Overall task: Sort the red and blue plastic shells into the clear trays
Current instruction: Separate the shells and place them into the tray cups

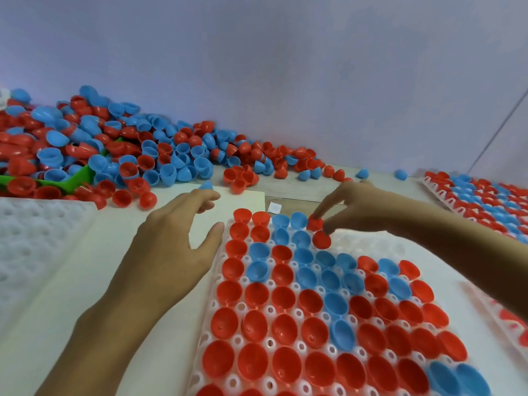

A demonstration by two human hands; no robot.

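While your right hand (360, 208) hangs over the far edge of the clear tray (220, 324), its thumb and forefinger pinch a red shell (315, 224) just above the top row, beside two blue shells already seated there. A second red shell (321, 240) lies right under your fingertips; motion blur makes it hard to say whether you touch it or it sits loose in its pocket. Your left hand (174, 238) rests flat and relaxed on the white sheet (51, 295) at the tray's left edge, fingers spread, holding nothing, with the thumb just touching the tray's corner. The tray in front of you is mostly filled, open sides up, red shells along the near rows and a blue band running diagonally through the middle. The loose pile of shells (120, 147) spreads along the wall at far left, spilling over a green bin (71, 180). A filled tray (485, 198) sits at far right, and an unfilled white tray (31, 238) lies at left.
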